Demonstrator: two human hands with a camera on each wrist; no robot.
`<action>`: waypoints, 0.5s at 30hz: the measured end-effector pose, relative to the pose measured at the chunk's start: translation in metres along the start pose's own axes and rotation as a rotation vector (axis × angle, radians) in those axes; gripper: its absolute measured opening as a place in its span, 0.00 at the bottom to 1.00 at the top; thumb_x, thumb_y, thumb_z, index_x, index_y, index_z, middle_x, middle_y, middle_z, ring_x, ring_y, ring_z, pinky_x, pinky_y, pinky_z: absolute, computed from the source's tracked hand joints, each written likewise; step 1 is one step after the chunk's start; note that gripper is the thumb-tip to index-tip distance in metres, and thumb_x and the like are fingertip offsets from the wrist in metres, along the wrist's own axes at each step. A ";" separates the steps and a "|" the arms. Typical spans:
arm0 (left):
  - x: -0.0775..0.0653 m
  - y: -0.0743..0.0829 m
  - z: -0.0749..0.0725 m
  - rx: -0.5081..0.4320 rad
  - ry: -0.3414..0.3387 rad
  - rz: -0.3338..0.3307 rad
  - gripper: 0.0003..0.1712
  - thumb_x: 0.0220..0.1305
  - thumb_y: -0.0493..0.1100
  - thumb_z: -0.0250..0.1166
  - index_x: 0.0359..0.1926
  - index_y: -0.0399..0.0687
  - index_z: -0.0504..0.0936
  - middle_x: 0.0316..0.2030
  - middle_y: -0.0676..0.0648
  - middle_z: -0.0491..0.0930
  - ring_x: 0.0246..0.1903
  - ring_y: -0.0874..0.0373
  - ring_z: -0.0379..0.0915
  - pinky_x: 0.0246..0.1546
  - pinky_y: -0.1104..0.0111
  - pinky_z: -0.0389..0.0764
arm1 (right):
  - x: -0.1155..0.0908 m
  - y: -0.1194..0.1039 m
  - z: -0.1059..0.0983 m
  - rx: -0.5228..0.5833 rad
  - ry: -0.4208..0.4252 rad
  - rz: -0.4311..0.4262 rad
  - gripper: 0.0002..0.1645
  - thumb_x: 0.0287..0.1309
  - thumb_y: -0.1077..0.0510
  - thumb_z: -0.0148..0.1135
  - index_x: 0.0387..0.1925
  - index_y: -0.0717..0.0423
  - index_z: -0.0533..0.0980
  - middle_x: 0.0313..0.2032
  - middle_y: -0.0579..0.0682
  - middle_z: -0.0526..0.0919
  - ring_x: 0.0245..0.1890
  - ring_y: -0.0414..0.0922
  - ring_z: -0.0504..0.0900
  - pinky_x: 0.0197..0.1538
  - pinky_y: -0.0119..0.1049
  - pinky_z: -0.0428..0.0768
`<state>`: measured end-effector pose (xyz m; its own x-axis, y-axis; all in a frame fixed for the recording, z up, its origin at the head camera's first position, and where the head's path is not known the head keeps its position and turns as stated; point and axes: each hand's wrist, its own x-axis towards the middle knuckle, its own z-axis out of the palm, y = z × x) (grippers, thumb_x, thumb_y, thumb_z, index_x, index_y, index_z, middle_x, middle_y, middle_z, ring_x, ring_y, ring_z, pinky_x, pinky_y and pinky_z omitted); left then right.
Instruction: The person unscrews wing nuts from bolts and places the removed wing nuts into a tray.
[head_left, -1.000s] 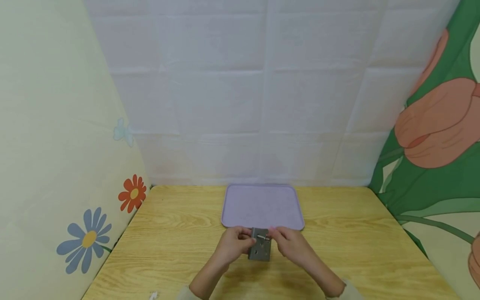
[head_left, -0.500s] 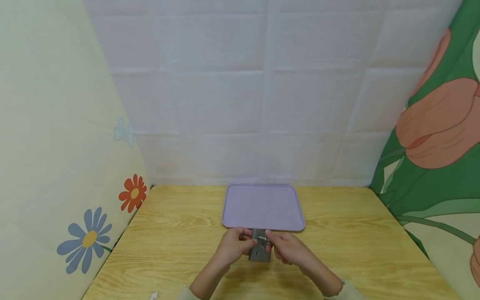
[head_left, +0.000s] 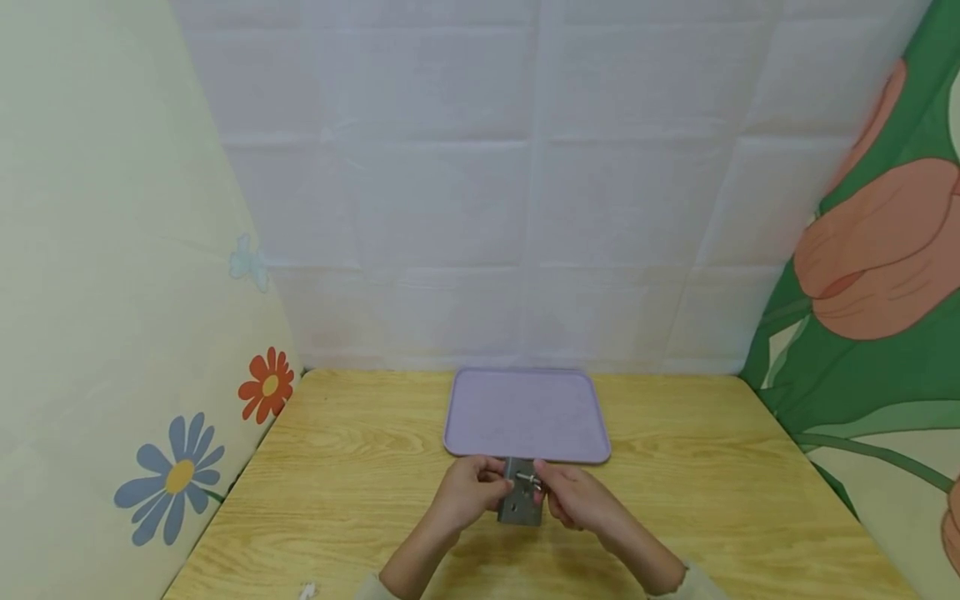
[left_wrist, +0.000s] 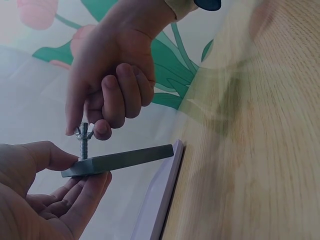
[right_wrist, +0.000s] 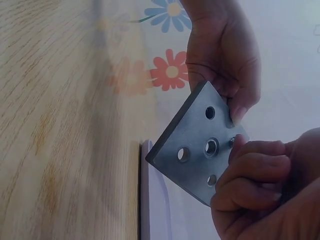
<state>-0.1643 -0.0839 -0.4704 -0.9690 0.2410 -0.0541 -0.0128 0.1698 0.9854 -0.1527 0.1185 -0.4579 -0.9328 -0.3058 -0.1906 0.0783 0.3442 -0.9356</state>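
Observation:
In front of me my left hand holds a grey metal plate by its left edge, thumb on top and fingers beneath. The plate has several round holes. From near one corner rises a threaded bolt, upright from the plate in the left wrist view. A wing nut sits near the bolt's free end, well above the plate's face. My right hand pinches the wing nut between thumb and forefinger, its other fingers curled. In the right wrist view those fingers cover the nut and most of the bolt.
A purple tray lies on the wood-grain table, just beyond the hands. A small white object is at the table's front edge on the left. A white sheet hangs behind, with flower-printed cloths at both sides.
My right hand has shifted from the plate's far right corner slightly nearer, its thumb and forefinger now around the wing nut. The left hand and plate stay nearly still.

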 end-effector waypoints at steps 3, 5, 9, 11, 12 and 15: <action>0.000 -0.001 0.000 0.000 0.000 -0.002 0.12 0.58 0.33 0.67 0.43 0.31 0.82 0.31 0.46 0.83 0.31 0.57 0.82 0.29 0.65 0.88 | 0.000 -0.001 0.000 -0.011 0.008 0.005 0.33 0.73 0.36 0.47 0.30 0.60 0.78 0.11 0.42 0.66 0.12 0.36 0.58 0.17 0.27 0.54; 0.001 -0.001 -0.001 0.001 0.001 -0.005 0.11 0.58 0.33 0.67 0.43 0.31 0.82 0.31 0.46 0.84 0.31 0.57 0.82 0.29 0.65 0.88 | 0.000 -0.001 0.001 -0.044 0.028 -0.003 0.32 0.71 0.36 0.51 0.29 0.59 0.79 0.12 0.42 0.66 0.13 0.37 0.59 0.18 0.28 0.55; 0.001 -0.001 -0.001 0.009 0.005 -0.016 0.11 0.59 0.33 0.68 0.43 0.32 0.82 0.32 0.47 0.84 0.31 0.57 0.82 0.29 0.65 0.88 | -0.001 -0.002 0.002 -0.237 0.117 -0.112 0.26 0.68 0.38 0.58 0.29 0.56 0.79 0.15 0.41 0.67 0.15 0.37 0.62 0.18 0.28 0.59; 0.001 0.000 -0.002 0.012 0.006 -0.018 0.11 0.58 0.33 0.68 0.42 0.32 0.82 0.32 0.46 0.84 0.31 0.57 0.82 0.29 0.64 0.88 | -0.002 -0.003 0.004 -0.363 0.181 -0.193 0.22 0.66 0.40 0.62 0.31 0.54 0.80 0.16 0.39 0.67 0.15 0.35 0.62 0.17 0.28 0.61; 0.001 0.000 -0.003 0.012 0.007 -0.019 0.11 0.58 0.33 0.68 0.42 0.32 0.82 0.32 0.46 0.84 0.31 0.56 0.82 0.29 0.64 0.88 | -0.003 -0.003 0.004 -0.420 0.207 -0.230 0.20 0.65 0.41 0.64 0.32 0.53 0.81 0.16 0.39 0.67 0.15 0.34 0.62 0.17 0.28 0.61; 0.000 0.000 -0.004 0.010 0.007 -0.015 0.12 0.58 0.33 0.68 0.42 0.31 0.82 0.32 0.46 0.84 0.32 0.56 0.82 0.30 0.64 0.88 | -0.005 -0.003 0.006 -0.543 0.269 -0.321 0.15 0.62 0.45 0.68 0.38 0.52 0.82 0.14 0.36 0.66 0.13 0.31 0.61 0.16 0.27 0.61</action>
<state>-0.1656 -0.0874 -0.4695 -0.9705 0.2312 -0.0679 -0.0253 0.1825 0.9829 -0.1464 0.1138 -0.4561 -0.9409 -0.2598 0.2173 -0.3384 0.6915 -0.6382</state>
